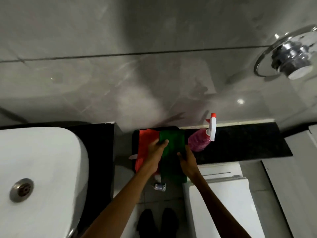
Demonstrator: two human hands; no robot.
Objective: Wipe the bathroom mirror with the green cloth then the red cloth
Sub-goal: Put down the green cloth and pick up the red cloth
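Observation:
A green cloth (pixel 173 146) lies draped over the left end of a black ledge (pixel 240 143), partly over a red cloth (pixel 145 143) beside it on the left. My left hand (pixel 155 153) rests on the green cloth's left edge, fingers curled on it where it meets the red cloth. On the cloth's right side, my right hand (pixel 187 160) grips the fabric. The mirror is not in view.
A pink spray bottle (pixel 201 140) with a white trigger stands right of the cloths on the ledge. A white sink (pixel 42 169) is at the left, a white toilet cistern (pixel 223 186) at lower right, a chrome fitting (pixel 291 60) on the grey tiled wall.

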